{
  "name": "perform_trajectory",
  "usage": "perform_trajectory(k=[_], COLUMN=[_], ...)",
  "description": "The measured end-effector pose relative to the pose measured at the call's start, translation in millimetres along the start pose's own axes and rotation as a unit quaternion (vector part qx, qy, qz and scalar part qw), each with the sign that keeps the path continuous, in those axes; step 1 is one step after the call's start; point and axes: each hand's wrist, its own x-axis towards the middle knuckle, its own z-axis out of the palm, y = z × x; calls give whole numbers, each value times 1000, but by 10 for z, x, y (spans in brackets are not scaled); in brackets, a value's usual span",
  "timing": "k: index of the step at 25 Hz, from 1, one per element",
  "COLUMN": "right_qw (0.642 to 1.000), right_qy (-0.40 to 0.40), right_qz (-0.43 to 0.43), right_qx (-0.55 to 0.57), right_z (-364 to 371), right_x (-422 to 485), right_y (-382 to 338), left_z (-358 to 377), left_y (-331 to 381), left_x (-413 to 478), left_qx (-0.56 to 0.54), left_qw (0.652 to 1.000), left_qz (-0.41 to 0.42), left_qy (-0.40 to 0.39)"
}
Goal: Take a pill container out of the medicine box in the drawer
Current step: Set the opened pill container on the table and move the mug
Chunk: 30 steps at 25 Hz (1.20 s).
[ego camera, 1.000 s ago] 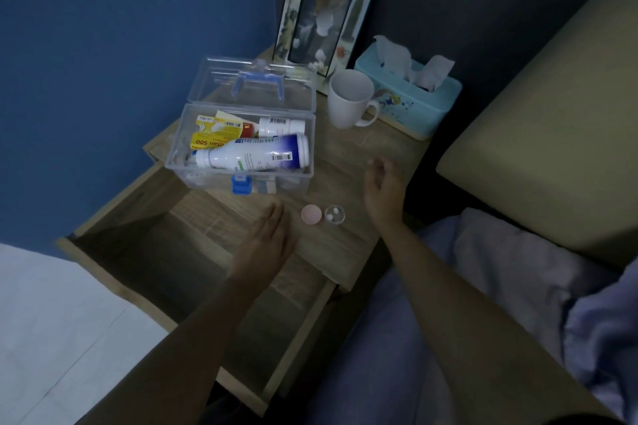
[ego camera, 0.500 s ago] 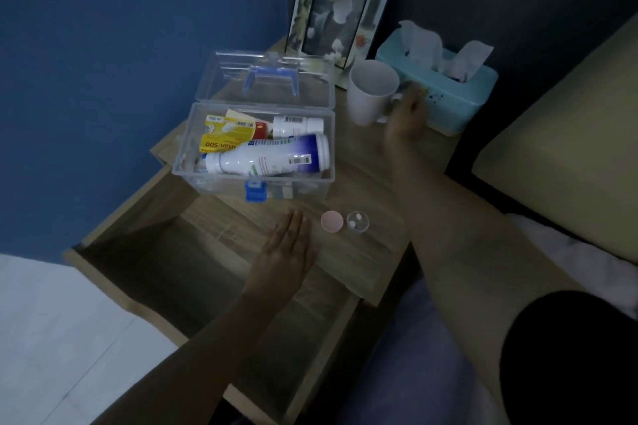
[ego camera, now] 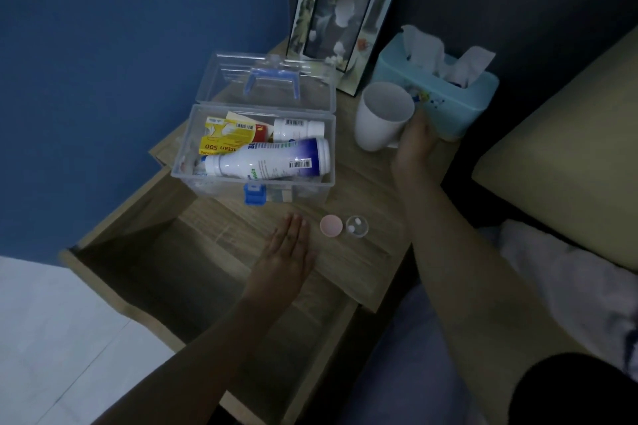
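A clear medicine box (ego camera: 193,162) with a blue latch stands open on the wooden nightstand (ego camera: 359,190), lid tipped back. Inside lie a big white bottle (ego camera: 266,159), a smaller white bottle (ego camera: 298,129) and a yellow packet (ego camera: 224,138). In front of the box sits a small clear pill container (ego camera: 357,226) holding two white pills, with its pink cap (ego camera: 331,225) beside it. My left hand (ego camera: 288,255) rests flat on the tabletop edge, fingers together, just left of the cap. My right hand (ego camera: 414,140) grips the handle side of a white mug (ego camera: 381,115).
The drawer (ego camera: 193,279) below the tabletop is pulled out and looks dark inside. A teal tissue box (ego camera: 448,93) and a picture frame (ego camera: 341,21) stand at the back. A bed with a beige headboard (ego camera: 566,148) lies to the right.
My right hand has moved from the table's front edge up to the white mug and closed on its handle side. My left hand has stayed flat by the pink cap.
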Motion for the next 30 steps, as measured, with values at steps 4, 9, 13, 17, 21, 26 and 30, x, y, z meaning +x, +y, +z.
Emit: perform_trajectory(k=[4,9,13,17,21,26,30], right_qw=[1000,999,999,998,995,985,961], right_qy=[20,20,20,16,14,26,-53], right_qz=[-5,-25,-32,-51,-54,-52,-215], right_qx=[-1,4,6,-17,-86,-161,-163], right_z=[-467,-741,-744,-727,-772,-832,-455], right_x=[-292,-584,-600,-615,-686,-735,-728], right_y=[63,288,352,361,293,28,-485], left_z=[29,70,105,126,-98,-526,-950], left_y=[-6,-36,-45,-74,7,140,-141], left_x=[0,4,3,-4,-2,-4,159], left_qx=[2,-5,54,54,6,-120,-222], left_qw=[1000,1000,997,995,1000,988,949], left_qz=[4,0,37,70,9,-36,-117], left_qy=[6,3,30,40,6,88,190])
